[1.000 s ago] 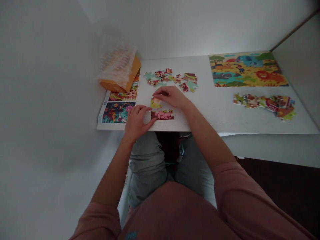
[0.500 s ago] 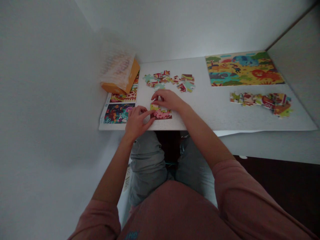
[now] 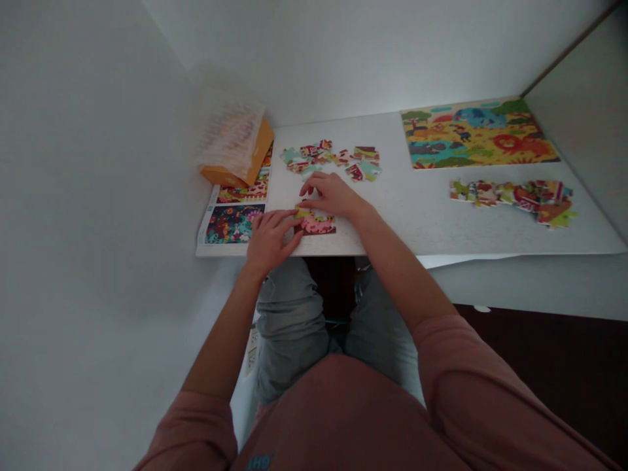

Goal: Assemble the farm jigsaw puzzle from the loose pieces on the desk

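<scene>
Near the table's front edge lies a small joined patch of jigsaw puzzle pieces (image 3: 318,226), pink and dark red with yellow-green at the upper left. My left hand (image 3: 271,239) rests flat with its fingers spread, fingertips touching the patch's left edge. My right hand (image 3: 331,195) arches over the top of the patch. Its thumb and curled fingers pinch a puzzle piece (image 3: 303,201) at the upper-left corner, mostly covered by the fingertips. Just beyond, loose puzzle pieces (image 3: 366,154) are scattered on the white table (image 3: 392,216).
Leftward, an orange box (image 3: 260,154) with clear plastic wrapping stands on a printed picture sheet (image 3: 230,224). A finished-looking animal puzzle (image 3: 478,134) lies at the back right. In front of it is a row of heaped pieces (image 3: 520,196). Walls border the table's back and right.
My left fingers have flattened and extended slightly over the patch's left edge. My right hand stays at the upper-left corner with only a slight shift. The loose pieces have not moved.
</scene>
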`<move>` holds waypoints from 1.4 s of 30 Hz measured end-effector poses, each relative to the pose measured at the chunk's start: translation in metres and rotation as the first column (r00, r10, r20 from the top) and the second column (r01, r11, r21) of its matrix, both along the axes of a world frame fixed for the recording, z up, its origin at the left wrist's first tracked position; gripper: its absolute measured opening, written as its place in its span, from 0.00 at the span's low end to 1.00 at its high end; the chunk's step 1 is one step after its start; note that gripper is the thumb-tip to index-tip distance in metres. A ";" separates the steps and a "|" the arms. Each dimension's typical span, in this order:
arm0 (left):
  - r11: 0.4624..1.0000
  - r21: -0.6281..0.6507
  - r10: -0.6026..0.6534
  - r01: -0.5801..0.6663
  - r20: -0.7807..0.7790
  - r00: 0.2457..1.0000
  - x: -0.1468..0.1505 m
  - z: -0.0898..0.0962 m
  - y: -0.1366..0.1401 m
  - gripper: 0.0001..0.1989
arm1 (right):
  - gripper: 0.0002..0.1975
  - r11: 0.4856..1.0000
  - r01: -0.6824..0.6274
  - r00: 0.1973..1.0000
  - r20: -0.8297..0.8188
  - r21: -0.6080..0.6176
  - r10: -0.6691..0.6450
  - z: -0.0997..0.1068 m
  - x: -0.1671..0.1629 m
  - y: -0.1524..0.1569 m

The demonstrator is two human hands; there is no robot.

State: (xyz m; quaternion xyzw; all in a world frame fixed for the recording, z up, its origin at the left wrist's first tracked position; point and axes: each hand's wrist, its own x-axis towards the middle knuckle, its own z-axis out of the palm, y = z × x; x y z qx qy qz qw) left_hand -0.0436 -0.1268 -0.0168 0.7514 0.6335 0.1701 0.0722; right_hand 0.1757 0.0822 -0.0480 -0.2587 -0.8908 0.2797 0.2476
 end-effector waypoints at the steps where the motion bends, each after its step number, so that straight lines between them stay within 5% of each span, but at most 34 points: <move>1: 1.000 -0.002 -0.001 0.001 0.003 1.000 0.000 0.000 0.000 0.19 | 0.12 1.000 0.017 1.000 -0.015 -0.011 -0.018 0.000 0.002 0.002; 6: 1.000 -0.009 0.003 -0.003 0.015 1.000 0.001 -0.001 0.000 0.21 | 0.13 0.994 0.090 0.992 -0.084 -0.063 -0.095 -0.002 0.009 0.009; 28: 1.000 -0.004 -0.018 0.018 0.024 1.000 -0.001 -0.004 0.002 0.20 | 0.19 0.996 0.054 0.996 0.073 -0.072 -0.048 -0.004 0.013 0.007; 34: 1.000 0.015 -0.027 0.026 0.040 0.999 -0.003 -0.003 0.003 0.18 | 0.16 0.995 0.084 0.995 0.052 -0.056 -0.081 0.010 0.011 -0.001; 42: 0.997 0.077 -0.026 0.022 0.050 0.998 -0.009 -0.011 0.006 0.19 | 0.22 0.970 0.229 0.970 0.060 0.081 -0.234 0.045 0.096 0.047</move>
